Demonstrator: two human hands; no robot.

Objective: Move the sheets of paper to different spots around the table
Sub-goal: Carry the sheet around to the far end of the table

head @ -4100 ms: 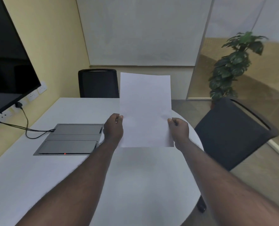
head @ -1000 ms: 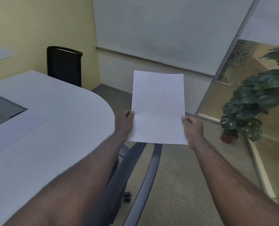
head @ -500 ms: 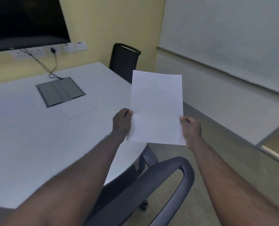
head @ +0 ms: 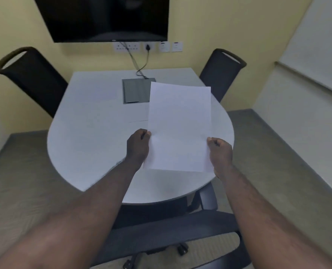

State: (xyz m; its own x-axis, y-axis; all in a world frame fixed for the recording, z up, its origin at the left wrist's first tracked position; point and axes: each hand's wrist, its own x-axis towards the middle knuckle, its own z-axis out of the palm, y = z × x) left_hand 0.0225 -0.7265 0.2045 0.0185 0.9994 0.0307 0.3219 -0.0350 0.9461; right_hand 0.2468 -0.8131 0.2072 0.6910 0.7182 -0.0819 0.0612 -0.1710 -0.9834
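Both hands hold one sheet (head: 179, 127) upright over the near, rounded end of the bench (head: 87, 144). The left hand (head: 138, 146) pinches the sheet's left edge and the right hand (head: 220, 152) pinches its right edge, both low on the sheet; each grip is closed on the paper, thumb toward the camera. The sheet is clear of the bench top and tilts a little, its top edge covering the right side of the grey panel (head: 135, 91) set into the bench.

A second sheet (head: 137, 111) lies flat on the bench just nearer than the panel, its right part hidden behind the held sheet. A faint third sheet (head: 103, 92) seems to lie left of the panel, though its outline is hard to make out.

A cable (head: 141, 63) runs from the panel up to the sockets (head: 127, 46) on the wall, under the screen (head: 106, 18). One chair (head: 30, 74) stands left of the bench, another (head: 219, 72) right of it, and a third (head: 171, 230) sits at the near end, under the forearms.
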